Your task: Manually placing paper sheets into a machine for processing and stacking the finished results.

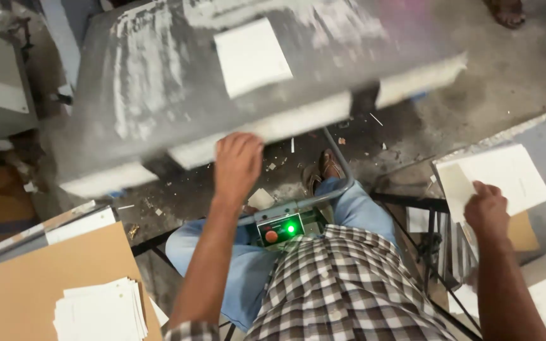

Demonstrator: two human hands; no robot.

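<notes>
The grey machine table (159,82) is smeared by motion blur, so its surface marks and its pale front edge cannot be read sharply. A white sheet (252,55) is seen lying on that table, well above the left hand (238,164). The left hand is raised to the table's front edge; its back is turned to the camera, the fingers are curled together over the edge, and the fingertips are hidden beneath it, so whether anything is gripped there cannot be told. The left forearm is stretched straight forward from a checked sleeve cut off at the lower frame edge.

The right hand (486,211) is held out to the side, its fingers closed down on the near corner of a stack of white sheets (507,177) lying on a grey surface at the right; the thumb is hidden under the hand. The right arm is cut off at the bottom edge. Upright boards below that stack are partly masked by a dark metal frame (424,221).

Between the knees a small control box (280,229) with a red button and a lit green lamp is seen, half covered by the checked shirt. At lower left, a loose pile of white sheets (99,311) rests on a brown board (33,284). A sandalled foot (507,12) is cut off at the top edge.
</notes>
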